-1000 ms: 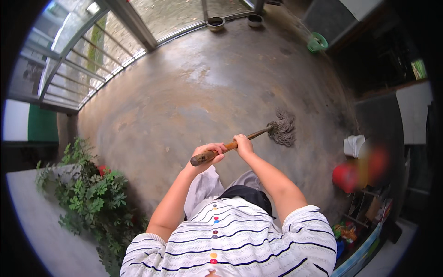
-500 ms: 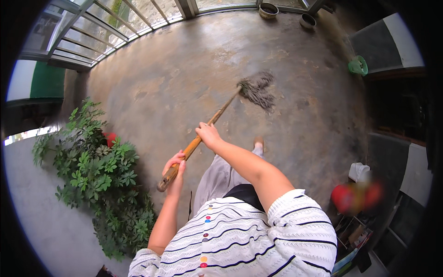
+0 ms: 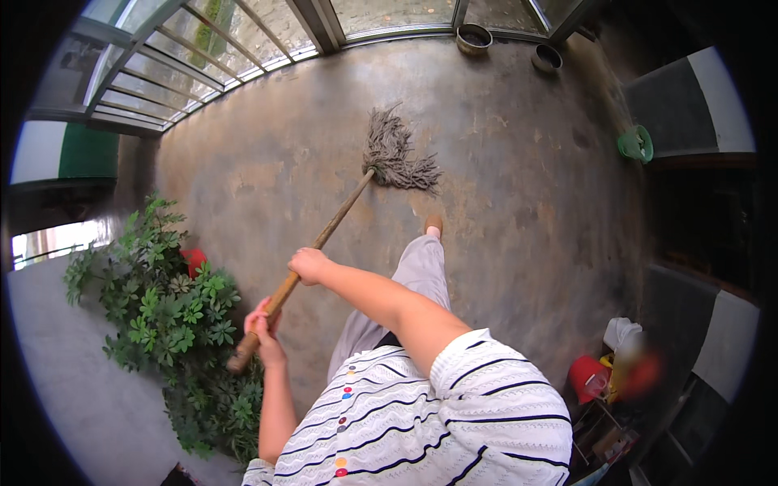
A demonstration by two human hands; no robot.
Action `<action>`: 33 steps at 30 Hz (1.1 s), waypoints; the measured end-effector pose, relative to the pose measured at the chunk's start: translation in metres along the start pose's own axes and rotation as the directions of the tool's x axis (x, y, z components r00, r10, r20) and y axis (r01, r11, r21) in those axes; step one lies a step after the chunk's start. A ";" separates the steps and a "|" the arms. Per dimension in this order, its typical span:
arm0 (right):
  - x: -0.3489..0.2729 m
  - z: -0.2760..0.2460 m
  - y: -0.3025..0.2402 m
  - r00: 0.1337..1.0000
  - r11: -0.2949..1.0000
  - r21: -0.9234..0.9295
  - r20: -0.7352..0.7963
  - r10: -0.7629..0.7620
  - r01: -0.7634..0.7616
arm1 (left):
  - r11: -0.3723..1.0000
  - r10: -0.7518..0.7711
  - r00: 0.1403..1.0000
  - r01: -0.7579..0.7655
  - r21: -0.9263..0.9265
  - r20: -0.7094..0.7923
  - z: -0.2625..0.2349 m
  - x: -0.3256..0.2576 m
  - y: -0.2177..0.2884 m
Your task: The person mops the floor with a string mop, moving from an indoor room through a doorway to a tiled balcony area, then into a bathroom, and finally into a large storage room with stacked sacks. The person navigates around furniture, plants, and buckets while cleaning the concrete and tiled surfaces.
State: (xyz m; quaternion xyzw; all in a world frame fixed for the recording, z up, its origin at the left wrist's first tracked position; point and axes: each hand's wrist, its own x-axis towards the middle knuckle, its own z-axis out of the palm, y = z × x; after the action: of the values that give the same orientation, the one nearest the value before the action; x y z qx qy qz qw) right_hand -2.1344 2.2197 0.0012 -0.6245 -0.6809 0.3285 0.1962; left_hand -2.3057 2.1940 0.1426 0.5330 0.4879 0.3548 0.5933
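Note:
A mop with a wooden handle [image 3: 334, 223] slants across the view, and its grey stringy head [image 3: 392, 155] lies spread on the concrete floor [image 3: 519, 211]. My right hand [image 3: 309, 266] is closed around the middle of the handle. Lower down, my left hand [image 3: 264, 321] grips the pole close to its butt end, which sticks out past the fingers beside the plant. The mop's strands fan out in two clumps, one away from me and one to the right. My foot in a tan shoe [image 3: 433, 222] stands right of the handle.
A leafy green plant [image 3: 174, 316] fills the left side, with a red object [image 3: 194, 262] behind it. Two metal pots [image 3: 473, 39] stand by the far glass doors. A green basket [image 3: 635, 144] sits at the right wall, with a red container [image 3: 588, 379] nearer me.
The mop head has swung left and slightly nearer, its strands now fanned differently. Both hands have moved left and down with the handle, and my foot has come forward.

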 end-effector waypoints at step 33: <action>-0.320 -0.154 0.293 0.492 0.576 0.238 -0.332 0.805 -0.782 | 0.976 -0.121 0.174 -0.158 0.149 0.977 0.435 0.061 -0.013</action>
State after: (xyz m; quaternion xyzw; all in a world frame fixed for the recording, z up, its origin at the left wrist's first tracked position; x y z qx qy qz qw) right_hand -1.7725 1.9385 -0.0472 -0.9146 -0.2513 0.2631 0.1765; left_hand -1.8743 2.1250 0.0979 0.7027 0.0206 -0.1190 0.7012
